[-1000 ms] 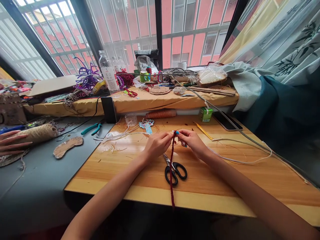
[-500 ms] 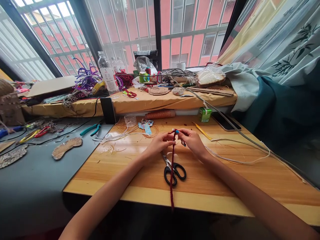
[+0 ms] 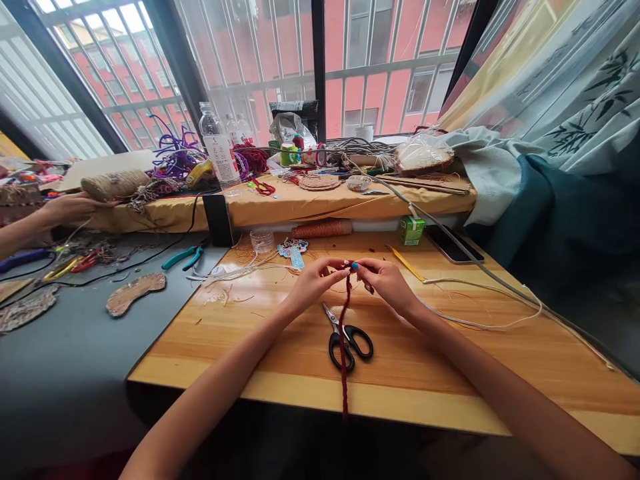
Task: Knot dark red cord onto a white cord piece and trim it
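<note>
Compared with half a second ago, the left hand [image 3: 315, 283] is bringing its thumb higher at frame centre, while at upper left a co-worker's hand [image 3: 67, 208] is now holding a twine spool [image 3: 115, 185] by the cloth-covered ledge [image 3: 280, 208]. Both it and the right hand [image 3: 384, 279] are pinching the dark red cord [image 3: 342, 339] at its top end, equally near. From that pinch the cord is hanging toward the bottom of the frame, long axis nearly vertical, crossing in front of the scissors [image 3: 351, 331].
</note>
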`<state>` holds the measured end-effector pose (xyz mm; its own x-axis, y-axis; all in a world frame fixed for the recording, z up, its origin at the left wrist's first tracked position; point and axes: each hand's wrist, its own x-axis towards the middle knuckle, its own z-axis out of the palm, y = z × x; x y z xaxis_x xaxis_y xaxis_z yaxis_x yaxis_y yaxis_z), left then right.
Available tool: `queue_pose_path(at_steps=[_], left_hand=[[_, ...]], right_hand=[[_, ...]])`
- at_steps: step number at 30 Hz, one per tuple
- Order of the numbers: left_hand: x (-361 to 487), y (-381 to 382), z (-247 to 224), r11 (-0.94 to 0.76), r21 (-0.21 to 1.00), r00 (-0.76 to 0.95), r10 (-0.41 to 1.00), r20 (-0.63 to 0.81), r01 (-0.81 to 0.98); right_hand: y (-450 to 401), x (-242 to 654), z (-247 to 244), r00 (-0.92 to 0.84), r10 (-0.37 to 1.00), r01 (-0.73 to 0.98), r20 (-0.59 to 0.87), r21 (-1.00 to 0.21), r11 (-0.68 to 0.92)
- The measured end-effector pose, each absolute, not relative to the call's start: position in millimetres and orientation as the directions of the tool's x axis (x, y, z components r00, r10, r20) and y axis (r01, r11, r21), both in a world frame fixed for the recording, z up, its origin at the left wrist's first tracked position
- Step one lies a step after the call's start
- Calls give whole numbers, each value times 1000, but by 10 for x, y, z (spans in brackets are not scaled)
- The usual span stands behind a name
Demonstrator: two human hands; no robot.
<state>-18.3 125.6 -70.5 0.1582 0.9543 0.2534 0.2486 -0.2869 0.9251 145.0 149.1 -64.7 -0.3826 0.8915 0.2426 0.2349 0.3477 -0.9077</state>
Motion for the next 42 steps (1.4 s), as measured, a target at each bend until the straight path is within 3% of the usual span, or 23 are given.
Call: queue_pose_path(at_steps=[5,8,11,15,18,22,28,34,38,42], left_hand=[[-193,1318,-790,-327,895,155,944,292,304],[-220,1334,-800,-447,780,201,895,399,438],[-261,1310,-774,-559,552,290,815,501,618],[-320,1266,-743,-613,152,480,728,490,775],[-328,1256,-745,-589,10,500,695,516,808],[-288,1254,-759,-541,74,420,725,546,838],[-225,1244,-770,-509,333,290,798,528,794],[-203,1253,-758,-550,506,309,819,483,665],[-213,1270,-753,-496,550,270,855,442,672],[-204,1276,-736,-453,682,229,889,397,575]], right_hand=[[1468,1450,-634,-447,871,183,202,-933,310],[1468,1464,-627,-522,837,226,163,-920,320],[1483,1475,-636,-580,796,307,173,-859,410],[1513,1474,-660,-630,736,348,246,-758,552],[1513,1470,-653,-609,752,392,252,-729,561],[1480,1471,-611,-585,773,384,245,-756,530],[1464,1465,-611,-414,881,336,230,-860,383],[1495,1448,-660,-352,873,418,337,-778,469],[1517,1461,-670,-427,846,406,320,-768,495],[1524,1475,-660,-463,821,417,334,-735,534]])
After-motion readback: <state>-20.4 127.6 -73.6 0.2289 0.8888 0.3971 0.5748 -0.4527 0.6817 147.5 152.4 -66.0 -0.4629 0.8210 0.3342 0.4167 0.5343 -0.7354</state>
